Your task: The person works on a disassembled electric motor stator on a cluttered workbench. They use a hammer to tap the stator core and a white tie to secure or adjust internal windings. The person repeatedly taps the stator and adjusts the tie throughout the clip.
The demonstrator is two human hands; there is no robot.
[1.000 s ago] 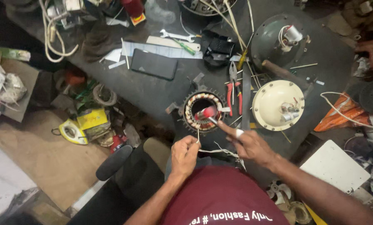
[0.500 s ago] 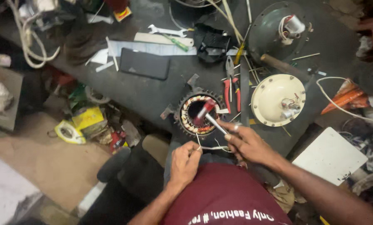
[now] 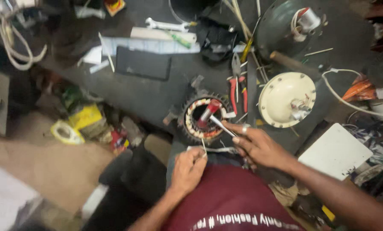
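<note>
A round motor stator (image 3: 203, 118) with copper windings lies at the near edge of the dark workbench (image 3: 157, 94). A red-handled tool (image 3: 209, 112) stands tilted inside its bore. My right hand (image 3: 255, 144) rests just right of the stator and pinches a thin white rod (image 3: 222, 126) that points into the ring. My left hand (image 3: 188, 167) is below the stator, fingers closed on a thin wire (image 3: 203, 147) that runs up toward the windings.
Red-handled pliers (image 3: 238, 87) lie right of the stator, beside a cream round motor cover (image 3: 286, 99). A black flat slab (image 3: 143, 63), a spanner (image 3: 165, 25) and white cables (image 3: 11, 47) sit farther back. A white board (image 3: 334, 150) lies at the right. Clutter covers the floor at left.
The view has drifted, so the stator sits slightly lower and more central. My right hand has shifted a little along the stator's rim with the white rod; my left hand keeps its pinch.
</note>
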